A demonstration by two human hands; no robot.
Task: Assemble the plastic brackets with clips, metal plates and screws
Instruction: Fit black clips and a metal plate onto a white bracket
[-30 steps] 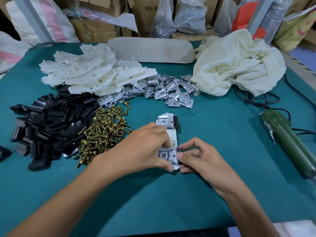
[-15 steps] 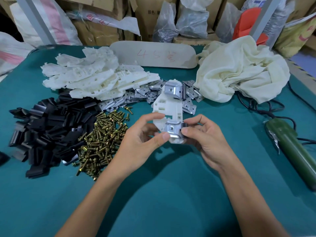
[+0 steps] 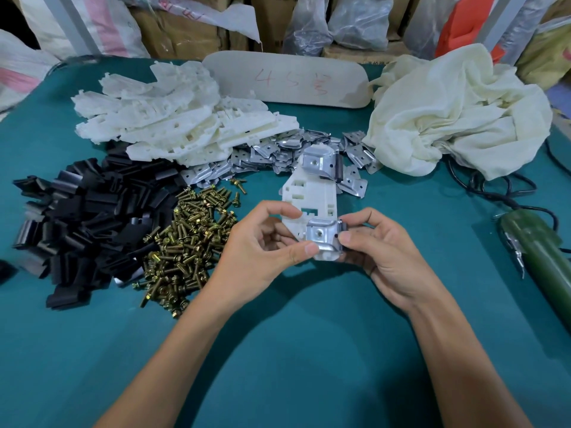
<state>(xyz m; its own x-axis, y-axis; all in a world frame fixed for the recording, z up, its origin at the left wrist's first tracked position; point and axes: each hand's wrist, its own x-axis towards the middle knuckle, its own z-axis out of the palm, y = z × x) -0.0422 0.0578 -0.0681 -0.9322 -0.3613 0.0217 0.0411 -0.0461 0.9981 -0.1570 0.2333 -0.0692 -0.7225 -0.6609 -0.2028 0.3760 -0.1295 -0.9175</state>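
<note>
— Where was the piece being worked on?

— The flat white plastic bracket (image 3: 310,199) was held in both hands over the middle of the teal table top (image 3: 309,350), its length running from near to far.

— And the hands?

— The left hand (image 3: 262,245) pinched the bracket's near left edge between thumb and forefinger. The right hand (image 3: 380,248) pinched the near right corner the same way, with the other fingers curled underneath.

— What was fitted on it?

— A bent silver metal plate (image 3: 321,234) sat across the near end, between the two thumbs, with a small black plastic clip (image 3: 340,225) at its right edge, touching the right forefinger. A second silver plate (image 3: 318,163) covered the far end, and a second black clip (image 3: 339,168) sat at its right edge.

— And the stock?

— To the left lay a heap of brass-coloured screws (image 3: 185,239), and further left a pile of black clips (image 3: 83,217). Beyond those was a heap of white brackets (image 3: 185,118), and a scatter of loose metal plates (image 3: 272,149) ran to its right, behind the held bracket.

— Anything else?

— A crumpled cream cloth (image 3: 457,112) lay far right, a dark green cylindrical tool (image 3: 537,254) on the right with a black cable (image 3: 488,186), and a beige rounded board with red writing (image 3: 287,78) at the far edge.
</note>
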